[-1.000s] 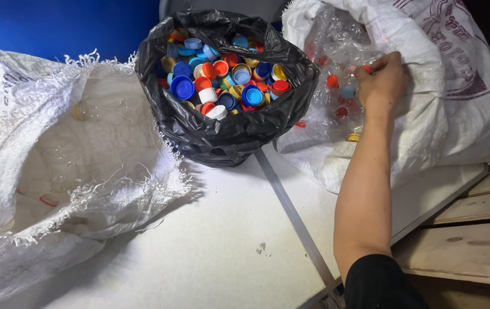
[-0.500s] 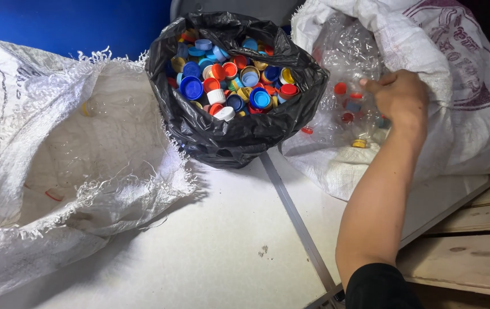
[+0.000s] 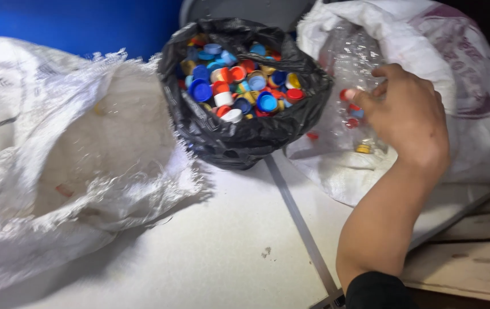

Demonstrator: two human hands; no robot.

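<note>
Black bag (image 3: 239,134) full of bottle caps (image 3: 239,86); right hand (image 3: 408,117) grip on clear bottle (image 3: 351,63).

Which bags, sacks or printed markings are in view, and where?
Black plastic bag: top centre, open, full of mixed-colour bottle caps.
White woven sack: left, open, frayed rim.
White woven sack: right, faded purplish print, clear bottles inside; right hand at its mouth.

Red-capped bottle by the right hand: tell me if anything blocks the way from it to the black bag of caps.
Nothing visible does. The right hand has its fingers at the red-capped bottle in the white sack; the black bag sits open just beside it.
</note>
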